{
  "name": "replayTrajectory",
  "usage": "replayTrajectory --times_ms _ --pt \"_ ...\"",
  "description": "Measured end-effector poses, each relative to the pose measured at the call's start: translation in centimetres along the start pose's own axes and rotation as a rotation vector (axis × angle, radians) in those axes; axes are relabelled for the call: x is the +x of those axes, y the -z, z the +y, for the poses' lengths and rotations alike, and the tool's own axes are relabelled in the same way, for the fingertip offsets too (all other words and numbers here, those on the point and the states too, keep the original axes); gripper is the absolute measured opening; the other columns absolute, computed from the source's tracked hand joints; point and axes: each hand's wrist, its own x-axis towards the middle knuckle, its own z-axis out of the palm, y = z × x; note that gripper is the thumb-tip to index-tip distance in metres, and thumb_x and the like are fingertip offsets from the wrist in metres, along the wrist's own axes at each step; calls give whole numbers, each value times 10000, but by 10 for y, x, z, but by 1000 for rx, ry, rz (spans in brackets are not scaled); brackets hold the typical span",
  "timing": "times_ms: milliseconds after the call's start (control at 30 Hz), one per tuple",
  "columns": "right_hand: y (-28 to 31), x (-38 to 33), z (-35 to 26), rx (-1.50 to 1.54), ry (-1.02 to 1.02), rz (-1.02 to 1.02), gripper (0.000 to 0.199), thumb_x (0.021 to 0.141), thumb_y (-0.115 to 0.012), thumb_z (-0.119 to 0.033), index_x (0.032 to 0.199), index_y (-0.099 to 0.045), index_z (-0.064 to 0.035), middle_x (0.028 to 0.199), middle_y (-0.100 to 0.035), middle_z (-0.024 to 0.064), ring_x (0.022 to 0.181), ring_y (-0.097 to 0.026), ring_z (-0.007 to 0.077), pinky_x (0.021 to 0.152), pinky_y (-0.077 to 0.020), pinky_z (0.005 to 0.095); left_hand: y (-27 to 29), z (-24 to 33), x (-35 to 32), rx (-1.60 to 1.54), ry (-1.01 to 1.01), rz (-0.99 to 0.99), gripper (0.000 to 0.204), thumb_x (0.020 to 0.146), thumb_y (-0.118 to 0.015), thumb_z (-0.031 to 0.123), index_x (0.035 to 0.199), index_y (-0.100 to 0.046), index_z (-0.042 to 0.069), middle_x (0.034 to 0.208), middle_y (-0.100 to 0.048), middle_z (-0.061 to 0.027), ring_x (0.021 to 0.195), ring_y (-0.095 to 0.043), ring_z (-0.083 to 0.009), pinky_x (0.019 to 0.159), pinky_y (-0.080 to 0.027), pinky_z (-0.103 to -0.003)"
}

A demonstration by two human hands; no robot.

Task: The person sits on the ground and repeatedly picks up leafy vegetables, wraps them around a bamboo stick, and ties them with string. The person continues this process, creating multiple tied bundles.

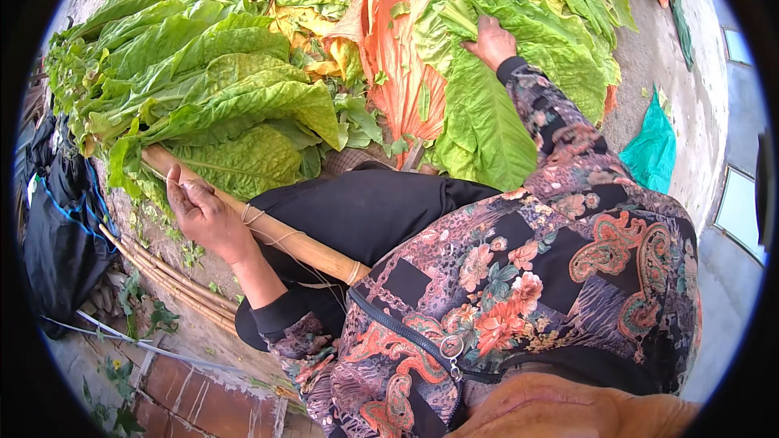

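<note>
Pole (304, 245) w/ string (253, 217) round it slants over lap (365, 201), far end at L pile of green leaves (195, 73). L hand (209, 219) at pole, fingers half-curled, grip unclear; R hand (492, 42) on R leaf pile (487, 126), fingers bent, can't tell if gripping.

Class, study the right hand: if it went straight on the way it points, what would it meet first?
Most likely the pale leaf stalks just ahead of the right hand; it may already touch them, as depth is unclear here.
</note>
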Motion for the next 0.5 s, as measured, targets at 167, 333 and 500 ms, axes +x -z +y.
replayTrajectory --times_ms 167,333,500 --pt "-16 15 -2 57 93 97 245 746 -594 -114 987 -563 -79 993 -560 151 815 -600 371 693 -496 457 -4 -10 3 162 -57 -6 264 928 -445 64 1158 -529 -35 676 -439 39 588 -370 -38 518 -307 -196" --pt "62 -27 -84 783 184 -108 291 724 -661 -185 961 -601 -27 846 -610 160 781 -603 315 688 -477 380 9 -11 13 -276 217 -162 327 873 -626 111 1144 -539 -50 722 -474 53 625 -399 -35 555 -312 -186" --pt "167 -36 -220 1459 335 -736 402 728 -703 -70 1109 -609 15 892 -655 44 800 -587 122 726 -478 282 12 -2 26 -450 246 -440 652 775 -747 180 1303 -423 -25 789 -533 31 585 -431 -18 493 -314 -152"
